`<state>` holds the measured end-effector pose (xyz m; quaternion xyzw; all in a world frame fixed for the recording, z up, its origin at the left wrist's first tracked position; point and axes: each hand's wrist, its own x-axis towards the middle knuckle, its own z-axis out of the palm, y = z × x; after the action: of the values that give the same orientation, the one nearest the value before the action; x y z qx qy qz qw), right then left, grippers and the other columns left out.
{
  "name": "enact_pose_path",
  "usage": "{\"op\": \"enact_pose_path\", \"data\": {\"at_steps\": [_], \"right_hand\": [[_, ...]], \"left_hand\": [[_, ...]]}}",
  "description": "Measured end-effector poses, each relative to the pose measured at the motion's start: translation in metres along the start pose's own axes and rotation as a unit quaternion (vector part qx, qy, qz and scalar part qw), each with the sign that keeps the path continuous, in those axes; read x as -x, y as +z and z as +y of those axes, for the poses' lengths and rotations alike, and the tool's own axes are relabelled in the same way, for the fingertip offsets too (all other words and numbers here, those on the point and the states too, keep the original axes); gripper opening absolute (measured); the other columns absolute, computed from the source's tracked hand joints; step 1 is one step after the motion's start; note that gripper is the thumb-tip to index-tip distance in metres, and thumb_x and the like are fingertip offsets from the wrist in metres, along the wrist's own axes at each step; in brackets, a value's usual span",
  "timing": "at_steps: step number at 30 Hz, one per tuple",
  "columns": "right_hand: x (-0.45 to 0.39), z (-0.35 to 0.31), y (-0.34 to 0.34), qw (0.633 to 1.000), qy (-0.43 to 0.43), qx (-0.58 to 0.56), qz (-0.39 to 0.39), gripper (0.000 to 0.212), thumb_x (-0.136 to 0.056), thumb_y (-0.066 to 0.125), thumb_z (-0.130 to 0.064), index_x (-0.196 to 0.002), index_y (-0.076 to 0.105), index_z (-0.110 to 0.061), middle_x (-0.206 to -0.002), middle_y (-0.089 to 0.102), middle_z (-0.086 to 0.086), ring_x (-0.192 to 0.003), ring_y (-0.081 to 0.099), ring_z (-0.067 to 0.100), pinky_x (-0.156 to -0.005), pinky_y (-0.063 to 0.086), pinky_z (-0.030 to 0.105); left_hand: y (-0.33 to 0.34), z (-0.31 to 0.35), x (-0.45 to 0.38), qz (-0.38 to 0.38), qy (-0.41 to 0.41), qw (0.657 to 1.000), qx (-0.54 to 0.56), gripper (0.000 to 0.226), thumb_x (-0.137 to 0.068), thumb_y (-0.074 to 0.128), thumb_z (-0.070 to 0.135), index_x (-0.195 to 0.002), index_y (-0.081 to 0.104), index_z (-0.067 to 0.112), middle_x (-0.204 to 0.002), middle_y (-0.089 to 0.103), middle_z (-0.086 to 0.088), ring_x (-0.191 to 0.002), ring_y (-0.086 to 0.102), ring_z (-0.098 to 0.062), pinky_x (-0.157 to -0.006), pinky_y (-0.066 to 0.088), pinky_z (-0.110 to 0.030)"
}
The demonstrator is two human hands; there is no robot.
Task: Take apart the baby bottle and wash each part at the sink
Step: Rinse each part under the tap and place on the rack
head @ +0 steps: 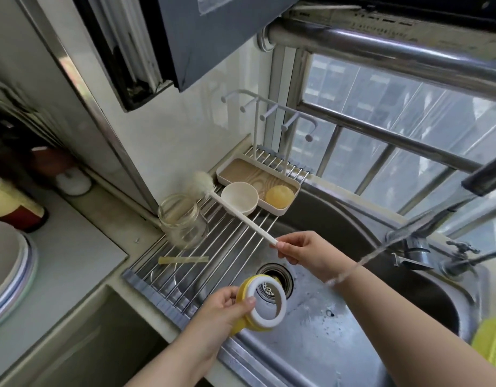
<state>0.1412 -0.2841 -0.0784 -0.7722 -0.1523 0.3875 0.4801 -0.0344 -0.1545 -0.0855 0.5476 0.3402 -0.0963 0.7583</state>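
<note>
Glass bottle body (182, 220) upright at the left end of the roll-up rack (202, 263) across the sink's (339, 331) left side, straw (183, 260) flat just in front, white cap (239, 198) further back. Left hand (224, 305) curled round the yellow collar ring (262, 301) over the drain (274, 280). Right hand (305, 254) pinching the handle end of the bottle brush (235, 210), bristles raised above the rack's back edge; water stream (381, 248) crossing the right wrist.
</note>
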Motion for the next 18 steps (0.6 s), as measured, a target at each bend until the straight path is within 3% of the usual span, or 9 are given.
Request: {"op": "enact_pose_path", "data": {"at_steps": [5, 7, 10, 14, 18], "right_hand": [[0.012, 0.002, -0.015, 0.999, -0.017, -0.013, 0.048, 0.012, -0.09, 0.062, -0.017, -0.087, 0.072, -0.023, -0.061, 0.06, -0.006, -0.06, 0.047, 0.009, -0.056, 0.041, 0.017], [0.024, 0.005, -0.023, 0.996, -0.011, -0.035, 0.077, 0.011, -0.09, 0.062, -0.018, -0.086, 0.072, -0.021, -0.056, 0.06, -0.01, -0.058, 0.047, 0.007, -0.054, 0.039, 0.015], [0.046, 0.016, -0.033, 0.995, -0.001, -0.039, 0.095, 0.014, -0.091, 0.061, -0.025, -0.092, 0.074, -0.02, -0.062, 0.061, -0.009, -0.062, 0.049, 0.006, -0.06, 0.041, 0.018], [0.086, 0.032, -0.038, 0.987, 0.02, -0.055, 0.152, 0.016, -0.093, 0.058, -0.022, -0.096, 0.074, -0.018, -0.064, 0.06, -0.008, -0.064, 0.046, 0.009, -0.064, 0.039, 0.021], [0.137, 0.047, -0.032, 0.978, 0.034, -0.089, 0.187, 0.018, -0.095, 0.054, -0.014, -0.094, 0.073, -0.012, -0.067, 0.061, -0.005, -0.06, 0.046, 0.008, -0.058, 0.037, 0.018]], "left_hand": [[-0.002, 0.012, 0.0, -0.016, 0.003, 1.0, 0.012, 0.033, -0.075, 0.068, 0.018, -0.104, 0.063, 0.005, -0.087, 0.074, -0.003, -0.085, 0.065, -0.014, -0.081, 0.046, -0.026], [-0.001, 0.015, -0.001, -0.028, 0.003, 1.0, 0.011, 0.039, -0.07, 0.069, 0.022, -0.105, 0.063, 0.006, -0.086, 0.073, -0.002, -0.082, 0.064, -0.013, -0.078, 0.044, -0.026], [0.002, 0.016, -0.004, -0.044, 0.002, 0.999, 0.002, 0.027, -0.079, 0.066, 0.015, -0.103, 0.063, 0.006, -0.082, 0.072, -0.001, -0.078, 0.063, -0.012, -0.07, 0.042, -0.023], [0.003, 0.022, -0.008, -0.063, 0.012, 0.997, -0.032, 0.026, -0.079, 0.068, 0.017, -0.103, 0.064, 0.007, -0.083, 0.072, 0.0, -0.085, 0.06, -0.017, -0.076, 0.04, -0.028], [0.01, 0.033, -0.011, -0.09, 0.024, 0.994, -0.06, 0.043, -0.065, 0.081, 0.022, -0.1, 0.062, 0.006, -0.083, 0.073, -0.003, -0.079, 0.059, -0.016, -0.074, 0.037, -0.03]]}}
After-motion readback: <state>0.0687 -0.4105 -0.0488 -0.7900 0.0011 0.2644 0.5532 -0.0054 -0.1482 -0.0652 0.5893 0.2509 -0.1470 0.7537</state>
